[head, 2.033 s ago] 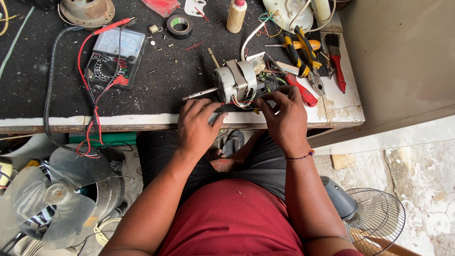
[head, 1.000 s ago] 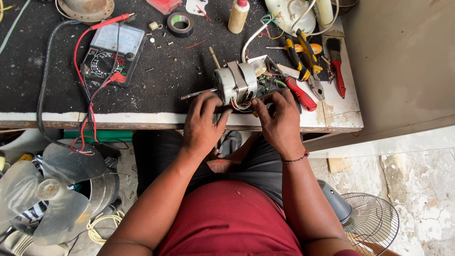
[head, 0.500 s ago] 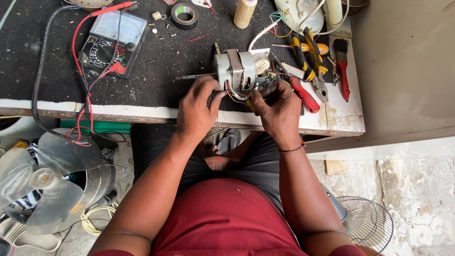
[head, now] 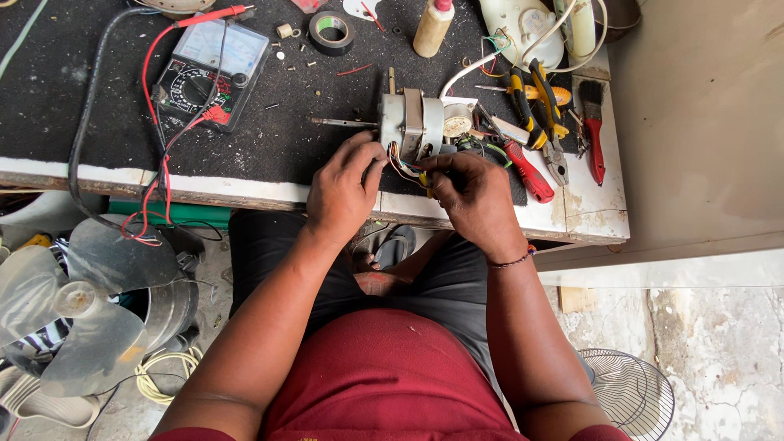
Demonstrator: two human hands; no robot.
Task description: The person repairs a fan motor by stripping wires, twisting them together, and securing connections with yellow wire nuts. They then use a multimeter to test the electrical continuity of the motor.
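A grey fan motor [head: 418, 122] with a steel shaft [head: 343, 122] pointing left lies on the black mat of the workbench [head: 269, 139]. Coloured wires [head: 406, 166] spill from its near side. My left hand [head: 343, 189] rests against the motor's near left edge, fingers curled at the wires. My right hand [head: 469, 196] pinches the wire bundle just below the motor, thumb and fingers closed on it.
An analog multimeter [head: 204, 73] with red and black leads lies at the left. Tape roll [head: 331, 33], glue bottle [head: 431, 26], pliers [head: 535, 102], a red-handled screwdriver [head: 527, 170] and a red brush [head: 594, 126] crowd the right. Fan blade [head: 77, 302] and grille [head: 629, 396] sit on the floor.
The view has shifted, so the bench appears to drift. Both hands stay at the motor; my fingers have worked closer into the wires at its near side.
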